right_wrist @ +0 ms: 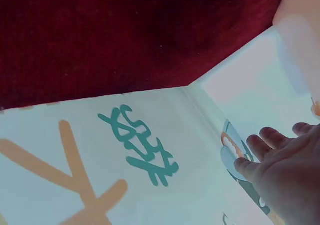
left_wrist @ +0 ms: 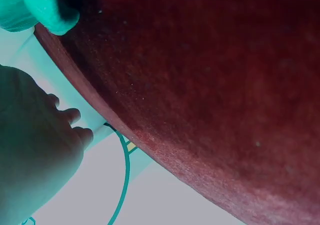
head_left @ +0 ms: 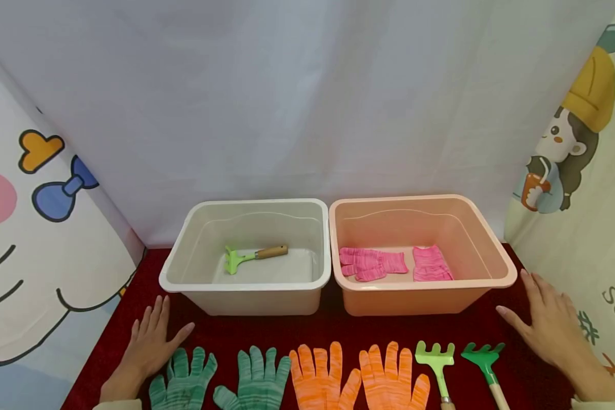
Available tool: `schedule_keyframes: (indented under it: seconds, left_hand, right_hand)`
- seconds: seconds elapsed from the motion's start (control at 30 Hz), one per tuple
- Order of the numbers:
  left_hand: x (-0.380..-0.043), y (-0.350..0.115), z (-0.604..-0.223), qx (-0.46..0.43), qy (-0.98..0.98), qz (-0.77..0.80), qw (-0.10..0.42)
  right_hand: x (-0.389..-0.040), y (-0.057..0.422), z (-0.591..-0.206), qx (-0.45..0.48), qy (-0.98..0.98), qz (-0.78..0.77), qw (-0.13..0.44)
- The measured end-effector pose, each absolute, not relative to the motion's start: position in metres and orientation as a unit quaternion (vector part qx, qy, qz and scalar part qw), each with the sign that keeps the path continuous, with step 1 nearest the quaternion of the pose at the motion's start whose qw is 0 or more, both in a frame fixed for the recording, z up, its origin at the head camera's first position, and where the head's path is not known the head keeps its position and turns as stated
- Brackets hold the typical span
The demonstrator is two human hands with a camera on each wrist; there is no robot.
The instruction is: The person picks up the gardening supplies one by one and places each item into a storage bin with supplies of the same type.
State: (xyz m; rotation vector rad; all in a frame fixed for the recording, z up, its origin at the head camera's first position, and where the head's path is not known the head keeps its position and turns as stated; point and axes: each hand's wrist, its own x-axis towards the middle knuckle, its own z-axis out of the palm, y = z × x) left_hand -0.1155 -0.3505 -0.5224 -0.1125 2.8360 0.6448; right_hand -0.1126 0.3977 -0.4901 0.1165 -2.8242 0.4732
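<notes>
My left hand (head_left: 151, 336) lies flat and empty on the red cloth (head_left: 266, 327), just left of a green glove (head_left: 181, 381). My right hand (head_left: 548, 322) rests flat with straight fingers beside the peach bin (head_left: 502, 267), holding nothing. A second green glove (head_left: 253, 380), two orange gloves (head_left: 323, 378) (head_left: 392, 378), a light green rake (head_left: 437, 364) and a dark green rake (head_left: 486, 364) lie in a row along the front edge. The white bin (head_left: 176, 267) holds a light green rake with a wooden handle (head_left: 253, 255). Pink gloves (head_left: 374, 263) (head_left: 430, 263) lie inside the peach bin. The wrist views show part of each hand (left_wrist: 35, 150) (right_wrist: 285, 170) over cloth and curtain.
A white backdrop hangs behind the bins. Printed cartoon curtains (head_left: 36, 239) (head_left: 584, 171) close in both sides. The red cloth shows between the bins and the front row.
</notes>
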Motion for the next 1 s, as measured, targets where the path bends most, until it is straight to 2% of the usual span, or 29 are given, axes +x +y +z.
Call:
schedule_keyframes:
  seconds: [0.23,1.0]
  left_hand:
    - [-0.115,-0.349,-0.522,-0.043,0.966,0.220,0.128]
    - [-0.104,-0.344,-0.520,-0.009,0.975,0.195,0.107]
  right_hand:
    - [-0.113,0.394,-0.480,0.040,-0.975,0.153,0.155]
    - [-0.110,0.377,-0.448,0.080,-0.956,0.164,0.231]
